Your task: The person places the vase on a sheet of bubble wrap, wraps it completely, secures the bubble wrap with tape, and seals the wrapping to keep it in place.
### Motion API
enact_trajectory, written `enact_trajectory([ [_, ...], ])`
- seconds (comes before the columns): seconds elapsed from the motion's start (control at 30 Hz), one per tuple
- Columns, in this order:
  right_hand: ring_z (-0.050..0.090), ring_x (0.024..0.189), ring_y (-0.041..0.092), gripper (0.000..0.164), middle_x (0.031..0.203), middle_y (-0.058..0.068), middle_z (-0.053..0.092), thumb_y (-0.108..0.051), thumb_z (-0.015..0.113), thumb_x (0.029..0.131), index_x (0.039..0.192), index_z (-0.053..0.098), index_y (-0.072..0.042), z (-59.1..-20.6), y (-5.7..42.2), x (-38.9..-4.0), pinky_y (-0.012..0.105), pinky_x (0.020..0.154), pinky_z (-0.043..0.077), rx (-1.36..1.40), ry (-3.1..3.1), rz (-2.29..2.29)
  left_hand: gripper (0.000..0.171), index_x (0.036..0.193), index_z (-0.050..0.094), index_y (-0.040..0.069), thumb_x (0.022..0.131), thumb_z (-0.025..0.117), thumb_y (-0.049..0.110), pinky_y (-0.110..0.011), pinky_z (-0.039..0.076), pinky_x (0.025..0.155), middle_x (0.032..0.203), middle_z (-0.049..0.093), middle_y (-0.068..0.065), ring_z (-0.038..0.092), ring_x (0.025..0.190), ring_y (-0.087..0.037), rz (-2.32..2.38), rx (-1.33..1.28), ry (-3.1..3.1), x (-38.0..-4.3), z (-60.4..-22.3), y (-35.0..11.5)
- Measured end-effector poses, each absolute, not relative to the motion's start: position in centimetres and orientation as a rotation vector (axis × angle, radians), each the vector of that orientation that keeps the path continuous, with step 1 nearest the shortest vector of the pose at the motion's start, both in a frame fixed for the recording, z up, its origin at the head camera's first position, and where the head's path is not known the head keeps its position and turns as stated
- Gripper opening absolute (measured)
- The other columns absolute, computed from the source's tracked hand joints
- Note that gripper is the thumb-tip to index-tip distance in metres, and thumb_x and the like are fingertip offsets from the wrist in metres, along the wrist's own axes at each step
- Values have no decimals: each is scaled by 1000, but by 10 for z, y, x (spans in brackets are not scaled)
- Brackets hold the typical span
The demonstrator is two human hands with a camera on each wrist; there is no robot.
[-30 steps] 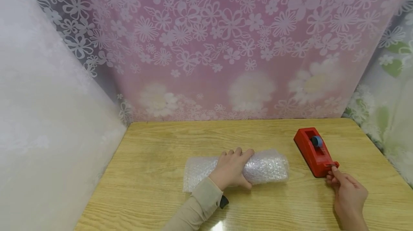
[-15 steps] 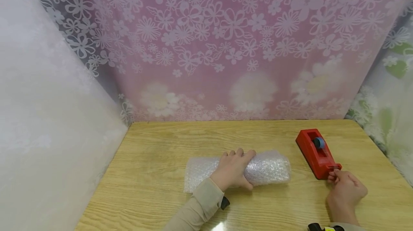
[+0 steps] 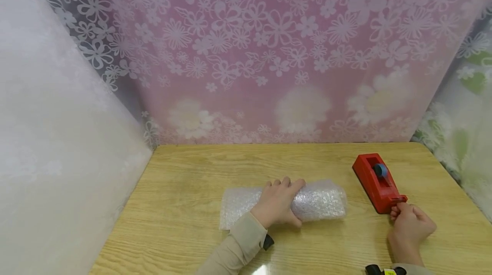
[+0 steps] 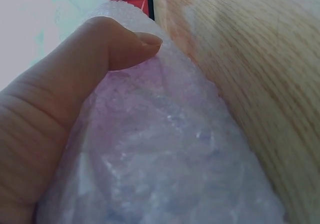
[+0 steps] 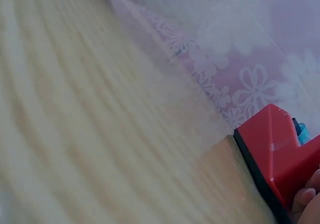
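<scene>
A roll of clear bubble wrap (image 3: 319, 200) lies lengthwise on the table, with something pinkish showing through its layers in the left wrist view. My left hand (image 3: 277, 202) grips it around the middle, fingers over the far side and thumb (image 4: 125, 48) bent onto the near side. To the right stands a red tape dispenser (image 3: 373, 185) with a small blue-cored roll of tape (image 3: 380, 170) in it. At its cutter end, my right hand (image 3: 411, 223) has curled fingers and pinches the tape end; the clear tape itself hardly shows.
The wood-grain table (image 3: 184, 172) backs onto a pink floral curtain (image 3: 238, 74). A pale sheet (image 3: 69, 138) hangs on the left, and a white curtain with green leaves (image 3: 461, 138) hangs on the right. Black camera mounts sit at both wrists.
My right hand's fingers have curled in tighter at the cutter, and its wrist has turned and shifted slightly left. The left hand and bubble wrap stay in place.
</scene>
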State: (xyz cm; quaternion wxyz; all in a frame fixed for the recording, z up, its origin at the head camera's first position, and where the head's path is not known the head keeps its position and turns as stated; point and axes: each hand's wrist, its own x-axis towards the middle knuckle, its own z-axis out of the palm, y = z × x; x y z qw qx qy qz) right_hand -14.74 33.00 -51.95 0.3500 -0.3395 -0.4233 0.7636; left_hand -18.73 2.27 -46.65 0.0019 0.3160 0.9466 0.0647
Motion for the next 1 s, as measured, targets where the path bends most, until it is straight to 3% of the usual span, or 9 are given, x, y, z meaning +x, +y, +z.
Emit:
enact_trajectory([
  [0.27, 49, 38, 23, 33, 50, 16, 53, 15, 71, 80, 55, 50, 13, -522, 333, -146, 32, 34, 42, -658, -674, 2210, 106, 148, 34, 36, 60, 86, 64, -50, 46, 95, 129, 55, 0, 58, 110, -26, 182, 970, 2973, -189, -466, 21],
  [0.53, 59, 41, 21, 37, 62, 11, 65, 4, 84, 73, 55, 51, 9, -519, 330, -139, 31, 37, 48, -799, -864, 2103, 105, 148, 34, 36, 60, 86, 64, -50, 46, 94, 129, 55, 1, 58, 109, -26, 179, 965, 2965, -189, -465, 22],
  [0.7, 65, 50, 21, 34, 72, 13, 70, 7, 80, 76, 57, 52, 13, -518, 328, -138, 30, 43, 53, -696, -833, 2096, 104, 147, 34, 37, 60, 86, 64, -48, 47, 92, 127, 55, 1, 58, 106, -24, 177, 968, 2971, -189, -465, 22],
  [1.0, 62, 48, 25, 17, 70, 19, 69, 12, 73, 81, 69, 61, 17, -515, 327, -140, 31, 45, 53, -692, -672, 2180, 105, 146, 35, 36, 59, 86, 64, -44, 48, 87, 125, 56, 1, 57, 101, -22, 172, 993, 2974, -189, -465, 23],
])
